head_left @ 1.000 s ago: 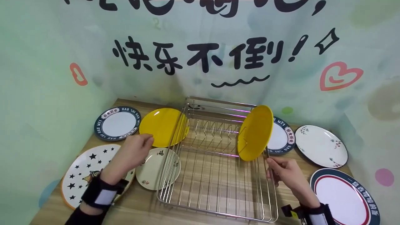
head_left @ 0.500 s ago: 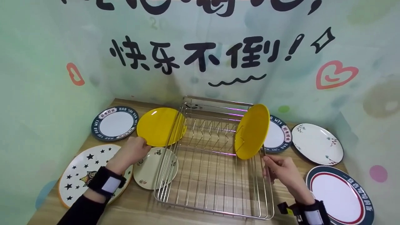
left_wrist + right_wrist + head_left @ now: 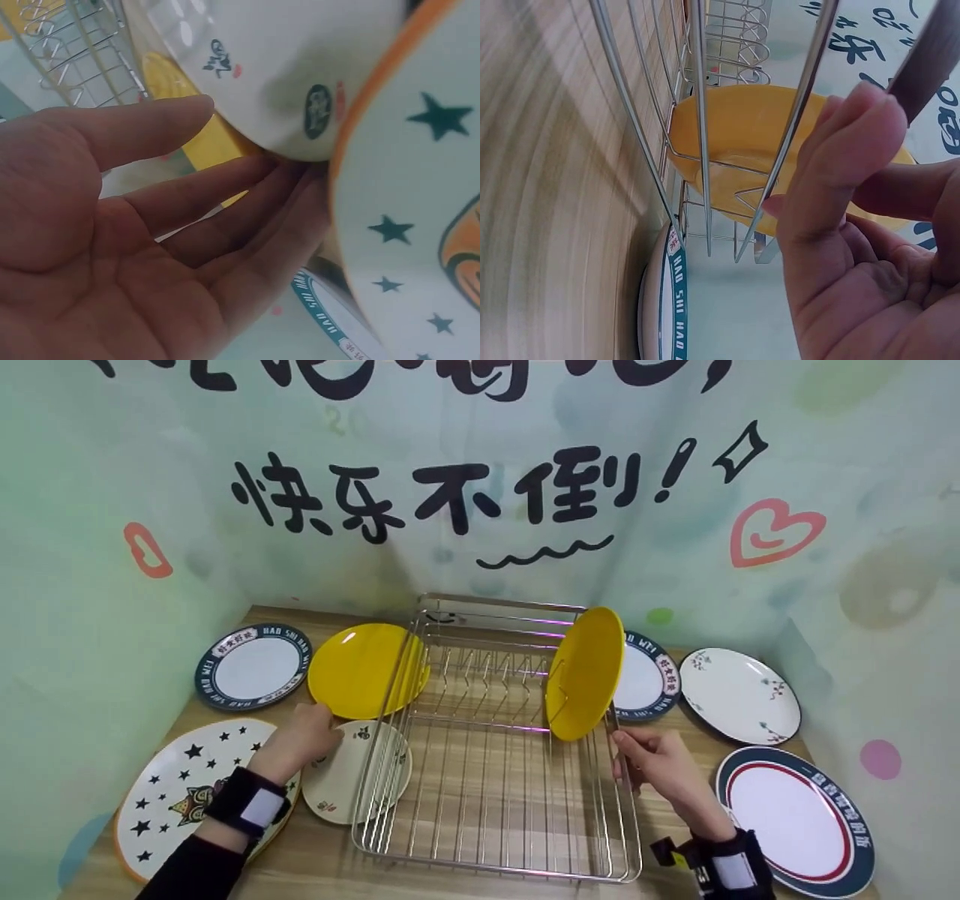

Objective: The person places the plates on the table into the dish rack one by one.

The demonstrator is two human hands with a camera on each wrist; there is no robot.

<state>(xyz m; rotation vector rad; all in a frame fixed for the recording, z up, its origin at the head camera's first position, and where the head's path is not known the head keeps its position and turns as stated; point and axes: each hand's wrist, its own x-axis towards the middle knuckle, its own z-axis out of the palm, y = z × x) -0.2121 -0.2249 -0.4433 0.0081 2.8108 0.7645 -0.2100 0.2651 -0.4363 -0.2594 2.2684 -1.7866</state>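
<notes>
My left hand (image 3: 300, 739) reaches to the upper-left rim of a small cream plate (image 3: 345, 787) with floral motifs. In the left wrist view, its long fingers (image 3: 247, 217) extend to the edge of that plate (image 3: 277, 82), while the thumb stands apart from it. Whether the fingertips are under the rim is hidden. My right hand (image 3: 656, 765) grips the right top rail of a wire dish rack (image 3: 495, 866), thumb and fingers bent around the bar. A yellow plate (image 3: 589, 675) stands tilted on edge in the rack's right slots.
Left of the rack lie another yellow plate (image 3: 360, 675), a blue-rimmed plate (image 3: 255, 667) and a large star-patterned plate (image 3: 169, 780). To the right are a second blue-rimmed plate (image 3: 649, 679), a floral oval plate (image 3: 739, 697) and a red-ringed plate (image 3: 795, 817). A printed curtain (image 3: 442, 562) hangs behind.
My left hand has moved nearer, from beside the flat yellow plate to the small cream plate's rim. The right hand keeps its grip on the rack. The head view has shifted slightly right.
</notes>
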